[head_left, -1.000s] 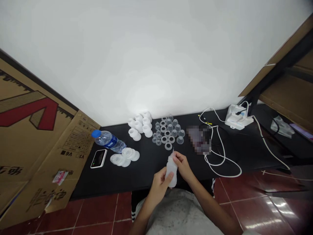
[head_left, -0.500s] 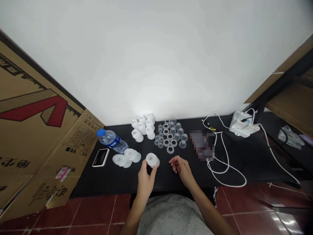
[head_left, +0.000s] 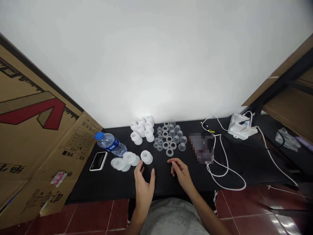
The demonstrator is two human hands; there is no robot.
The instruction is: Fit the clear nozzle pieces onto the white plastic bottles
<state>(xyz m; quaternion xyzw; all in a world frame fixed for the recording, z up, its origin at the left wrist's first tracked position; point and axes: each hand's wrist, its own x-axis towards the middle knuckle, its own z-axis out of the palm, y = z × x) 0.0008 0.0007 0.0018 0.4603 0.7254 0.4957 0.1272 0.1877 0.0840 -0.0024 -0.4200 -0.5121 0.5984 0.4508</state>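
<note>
My left hand [head_left: 144, 185] is open, thumb and fingers apart, just in front of a white plastic fitting [head_left: 146, 157] with a round translucent top. Its fingertips are close to the fitting; I cannot tell whether they touch. To the left, more assembled fittings [head_left: 130, 158] stand in a row near a water bottle [head_left: 111, 143]. My right hand [head_left: 180, 171] hovers over the table with loosely bent fingers and nothing visible in them. Beyond it lie clear rings [head_left: 169, 152], clear domes [head_left: 182, 147] and small clear discs [head_left: 159, 148]. Several plain white fittings [head_left: 136, 138] stand behind, near the wall.
The black table [head_left: 161, 182] runs along a white wall. A phone [head_left: 98, 161] lies at left beside a cardboard box [head_left: 75, 143]. On the right are a blurred-out object [head_left: 201, 147], white cables [head_left: 227, 187] and a power strip [head_left: 241, 125].
My left hand has let go of the white fitting and drawn back toward me, its fingers opening. The fitting now stands farther left, near the other assembled ones. My right hand has barely moved.
</note>
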